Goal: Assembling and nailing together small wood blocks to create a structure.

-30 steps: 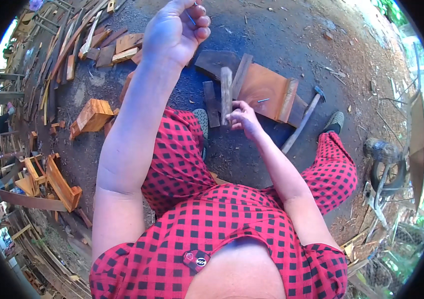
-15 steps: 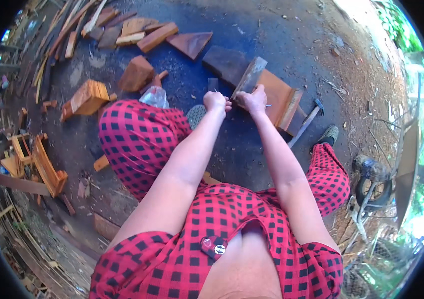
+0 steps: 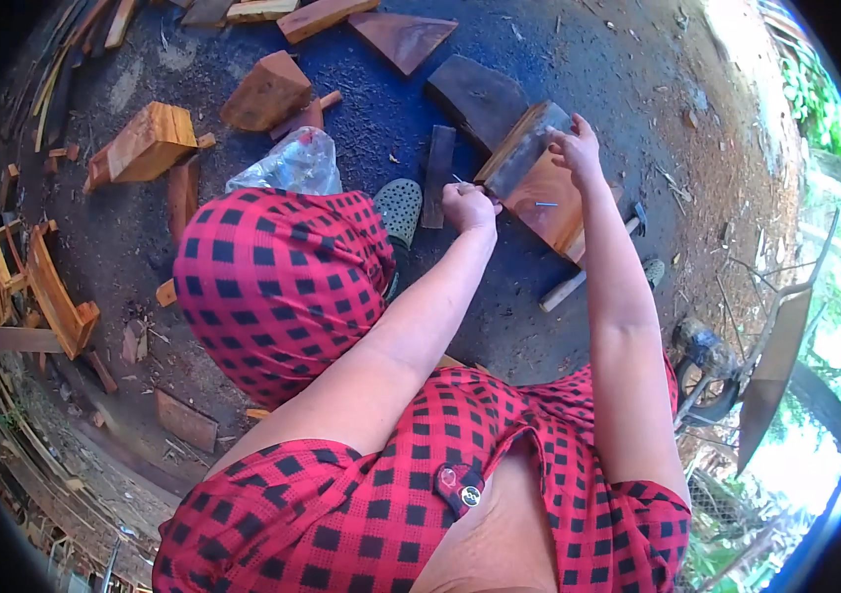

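Note:
My left hand [image 3: 470, 208] is closed beside the near end of a wooden block [image 3: 522, 150], with the thin tip of a nail [image 3: 458, 180] poking out above its fingers. My right hand [image 3: 577, 155] has its fingers apart at the block's far right end; whether they touch it is hard to tell. The block has a grey, weathered face and rests along the edge of a reddish-brown board [image 3: 539, 186]. A loose nail [image 3: 546, 204] lies on that board. Right of the board is a hammer [image 3: 564, 290], partly hidden behind my right forearm.
A dark board [image 3: 478, 102] lies beyond the block, and a narrow dark strip [image 3: 437, 178] is near my left shoe [image 3: 398, 210]. Wood blocks [image 3: 267, 92] and a clear plastic bag [image 3: 292, 163] sit left. A wheelbarrow [image 3: 771, 376] stands at the right.
My right hand has lifted from the block's near end and moved up and right to its far end, its fingers spreading. My left hand has come closer to the block. The view has shifted.

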A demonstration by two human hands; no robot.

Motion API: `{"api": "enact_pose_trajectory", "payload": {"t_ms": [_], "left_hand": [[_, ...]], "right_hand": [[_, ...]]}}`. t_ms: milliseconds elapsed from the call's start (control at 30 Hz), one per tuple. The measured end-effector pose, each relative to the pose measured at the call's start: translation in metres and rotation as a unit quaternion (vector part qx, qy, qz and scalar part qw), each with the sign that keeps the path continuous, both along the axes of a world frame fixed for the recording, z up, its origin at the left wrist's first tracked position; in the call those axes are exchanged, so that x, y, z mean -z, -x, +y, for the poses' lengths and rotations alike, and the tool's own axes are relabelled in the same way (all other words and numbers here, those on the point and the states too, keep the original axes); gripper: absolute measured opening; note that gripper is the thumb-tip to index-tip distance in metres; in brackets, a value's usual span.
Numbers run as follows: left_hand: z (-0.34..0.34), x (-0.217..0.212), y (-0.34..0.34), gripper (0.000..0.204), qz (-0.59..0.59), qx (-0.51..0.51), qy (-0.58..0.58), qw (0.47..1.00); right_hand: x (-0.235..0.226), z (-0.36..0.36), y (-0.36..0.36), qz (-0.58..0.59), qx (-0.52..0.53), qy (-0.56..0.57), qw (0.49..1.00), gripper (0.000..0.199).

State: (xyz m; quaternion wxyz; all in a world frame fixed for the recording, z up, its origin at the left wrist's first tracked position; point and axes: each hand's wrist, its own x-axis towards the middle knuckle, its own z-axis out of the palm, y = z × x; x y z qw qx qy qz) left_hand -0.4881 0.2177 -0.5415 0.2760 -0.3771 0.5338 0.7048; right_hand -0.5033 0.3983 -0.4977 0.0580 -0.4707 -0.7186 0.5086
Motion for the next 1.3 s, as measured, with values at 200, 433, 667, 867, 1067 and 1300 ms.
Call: {"api": "enact_pose_trajectory", "payload": {"t_ms": [200, 433, 667, 867, 1067, 1300], "left_hand": [[0.012, 0.012, -0.002, 0.011, -0.007, -0.013, 0.059, 0.998], [0.017, 0.029, -0.001, 0.018, -0.001, -0.049, 0.11, 0.993], [0.024, 0.044, -0.008, 0.017, 0.026, -0.049, 0.104, 0.993], [0.029, 0.04, -0.004, 0.015, 0.019, -0.04, 0.094, 0.995], [0.025, 0.034, 0.005, 0.014, -0.037, -0.055, 0.074, 0.995], [0.022, 0.014, 0.007, 0.013, -0.063, -0.076, 0.019, 0.995]], "right_hand": [[0.004, 0.02, 0.018, -0.07, -0.05, 0.026, 0.996, 0.061], [0.009, 0.025, 0.022, -0.056, -0.082, 0.047, 0.994, 0.054], [0.009, 0.03, 0.023, -0.03, -0.09, 0.072, 0.993, 0.041], [0.013, 0.041, 0.023, -0.054, -0.104, 0.077, 0.99, 0.042], [0.013, 0.04, 0.027, -0.084, -0.125, 0.071, 0.986, 0.043], [0.01, 0.047, 0.026, -0.114, -0.144, 0.048, 0.982, 0.042]]}}
